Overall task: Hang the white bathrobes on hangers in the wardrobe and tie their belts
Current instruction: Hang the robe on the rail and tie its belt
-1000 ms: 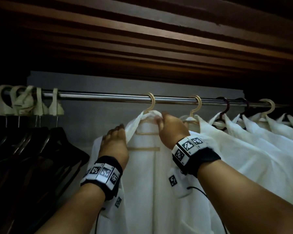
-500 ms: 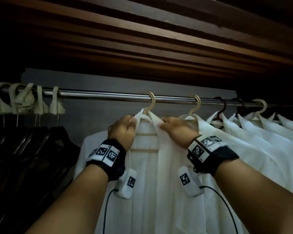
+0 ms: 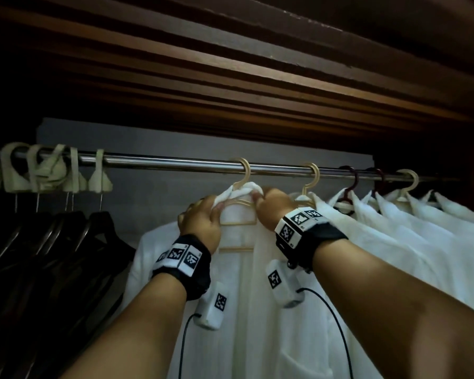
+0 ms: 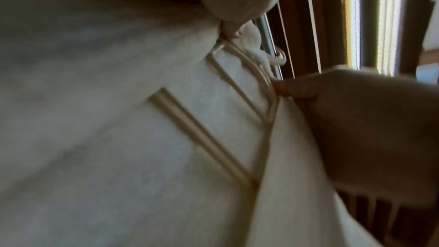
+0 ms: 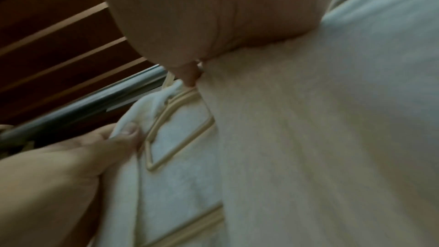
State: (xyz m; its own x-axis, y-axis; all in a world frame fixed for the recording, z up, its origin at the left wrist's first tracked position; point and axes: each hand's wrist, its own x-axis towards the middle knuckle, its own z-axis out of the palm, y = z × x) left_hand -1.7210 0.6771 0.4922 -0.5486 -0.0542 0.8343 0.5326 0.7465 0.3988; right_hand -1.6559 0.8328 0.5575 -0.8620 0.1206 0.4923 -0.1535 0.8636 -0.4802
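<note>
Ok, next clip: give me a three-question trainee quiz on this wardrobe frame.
1. True or false: the robe being handled already hangs from the rail.
2. What does the left hand grip: (a) the rail, (b) the robe's collar, (c) a dark hanger?
3. Fill in: the robe's hanger is ____ coloured.

Key
1. True: its hook sits over the rail.
2. b: the left hand pinches the collar on one side, and the right hand pinches it on the other.
3. Cream.

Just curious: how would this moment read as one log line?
left hand: grips bathrobe collar | right hand: grips collar | hanger: on rail
</note>
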